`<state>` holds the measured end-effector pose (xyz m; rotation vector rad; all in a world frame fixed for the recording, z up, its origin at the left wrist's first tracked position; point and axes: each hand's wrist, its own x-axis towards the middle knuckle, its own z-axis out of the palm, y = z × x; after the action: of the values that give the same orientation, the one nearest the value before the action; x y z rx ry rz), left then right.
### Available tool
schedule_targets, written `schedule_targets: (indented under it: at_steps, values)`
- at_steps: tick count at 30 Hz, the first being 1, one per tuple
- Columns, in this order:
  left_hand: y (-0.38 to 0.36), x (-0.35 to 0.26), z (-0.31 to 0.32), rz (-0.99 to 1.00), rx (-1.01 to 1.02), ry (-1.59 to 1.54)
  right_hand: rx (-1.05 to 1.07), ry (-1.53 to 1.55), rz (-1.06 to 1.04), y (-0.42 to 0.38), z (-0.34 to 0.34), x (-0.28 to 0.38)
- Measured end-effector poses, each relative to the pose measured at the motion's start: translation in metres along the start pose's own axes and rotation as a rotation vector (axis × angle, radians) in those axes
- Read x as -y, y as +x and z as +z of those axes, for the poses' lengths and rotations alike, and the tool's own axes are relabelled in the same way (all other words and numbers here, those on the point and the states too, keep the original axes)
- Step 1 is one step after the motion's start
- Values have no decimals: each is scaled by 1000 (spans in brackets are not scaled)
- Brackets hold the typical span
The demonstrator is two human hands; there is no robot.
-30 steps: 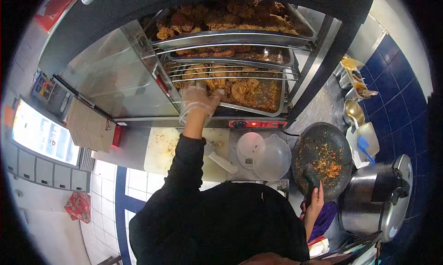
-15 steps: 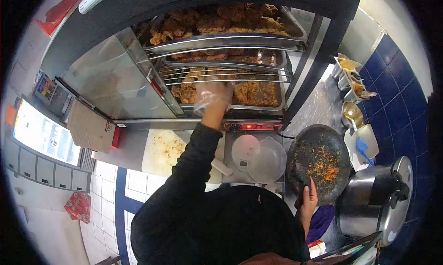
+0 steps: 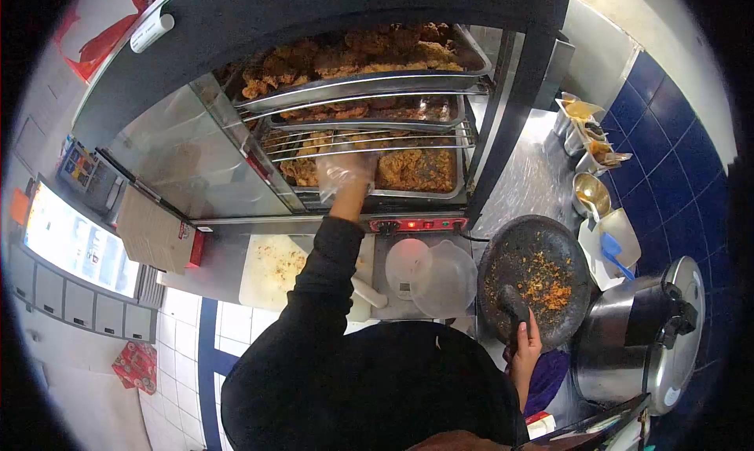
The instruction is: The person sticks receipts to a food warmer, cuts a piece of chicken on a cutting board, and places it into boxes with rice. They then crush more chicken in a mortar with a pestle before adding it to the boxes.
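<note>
In a clear plastic glove, my left hand [image 3: 345, 171] reaches into a glass-fronted warming cabinet [image 3: 369, 225], at its lowest tray [image 3: 450, 186]. Pieces of fried chicken [image 3: 408, 168] lie on both sides of it. Its fingers are blurred and hidden among the chicken and behind a wire rack [image 3: 408, 139]. My right hand [image 3: 526, 347] is bare and wrapped round the handle of a dark stone pestle [image 3: 514, 308]. The pestle's head rests in a wide stone mortar [image 3: 503, 243], beside crushed orange-red chilli paste [image 3: 547, 286].
Below the cabinet are a white cutting board [image 3: 267, 274] with crumbs, a clear plastic bowl [image 3: 452, 282] and a small scale [image 3: 404, 266]. To the right stand a large metal pot [image 3: 616, 357], a white container with a blue spatula [image 3: 614, 251], and a metal bowl [image 3: 591, 192].
The view has shifted slightly. My right hand has moved the pestle, and its head now shows clearly in the mortar. My left hand remains at the lowest tray.
</note>
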<state>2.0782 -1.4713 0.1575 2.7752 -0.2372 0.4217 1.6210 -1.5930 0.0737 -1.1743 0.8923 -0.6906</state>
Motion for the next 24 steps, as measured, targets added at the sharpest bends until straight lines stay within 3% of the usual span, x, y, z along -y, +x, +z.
schedule_targets:
  at_steps: [1, 4, 5, 6, 9, 10, 13, 14, 17, 20, 22, 24]
  values:
    - [2, -2, 2, -3, 37, -1, -33, 19, 92, -5, 8, 16]
    - [-5, 2, 7, 10, 85, 10, -8, 49, 25, 1, 4, 10]
    - [-11, 6, 8, 23, 42, 73, 17, 58, -57, 6, 1, 3]
    - [-23, 5, 10, 38, -165, 281, 10, 65, -55, 9, -1, 1]
    - [-46, 17, 2, 196, -218, -63, -2, 74, -21, 5, 0, 7]
    - [-48, 36, 25, 321, -328, -116, 0, 72, -1, 1, 4, 18]
    - [-66, 35, -7, 416, -307, -241, -11, 8, -40, 2, -2, 17]
    - [-65, 39, -11, 631, -401, -362, -20, -27, -67, 2, -6, 14]
    - [-103, 54, 2, 704, -472, -397, -51, -25, -39, -7, -9, 28]
    - [-147, 37, 29, 760, 11, -828, -224, 147, 37, -15, -4, 36]
    - [-176, -19, 10, 759, 445, -1090, -207, 275, 88, -15, -16, 26]
    - [-213, -75, 40, 846, 742, -1269, -263, 324, 83, -17, -23, 29]
